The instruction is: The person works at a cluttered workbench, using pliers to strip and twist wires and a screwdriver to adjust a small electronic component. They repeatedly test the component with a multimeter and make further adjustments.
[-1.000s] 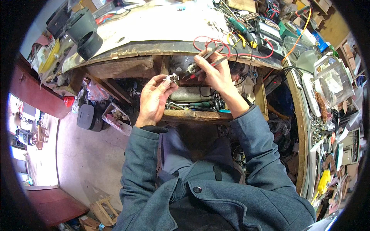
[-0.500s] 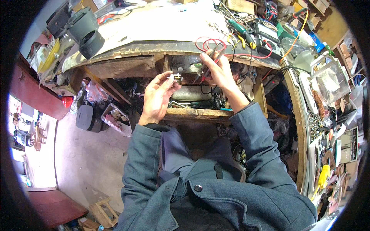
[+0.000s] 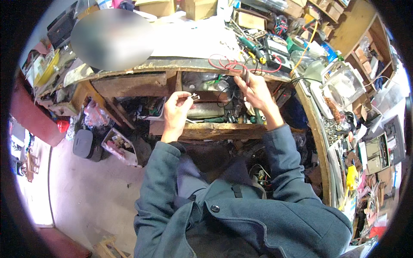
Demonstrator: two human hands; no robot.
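Note:
My left hand [image 3: 176, 111] pinches a small metal-and-white part [image 3: 194, 96] between thumb and fingertips, over an open wooden drawer [image 3: 206, 128] holding screwdrivers and other tools. To its right, my right hand [image 3: 258, 94] is wrapped round a slim dark tool [image 3: 246, 74], held nearly upright; its exact kind is unclear. Just above that hand, red test leads [image 3: 221, 57] loop at the bench edge. The two hands are apart. A grey-white roll or block lies in the drawer, partly behind the part.
The workbench [image 3: 180, 45] bears a white sheet, cardboard boxes [image 3: 198, 8], a meter and hand tools at right, and a blurred patch at left. A cluttered side bench [image 3: 344, 99] runs down the right. A grey bin [image 3: 84, 142] and white crate [image 3: 122, 148] stand on the floor.
My right hand has moved right and away from the left, tilting the dark tool more upright. My left hand still holds the small part, now slightly lower. The whole view has shifted.

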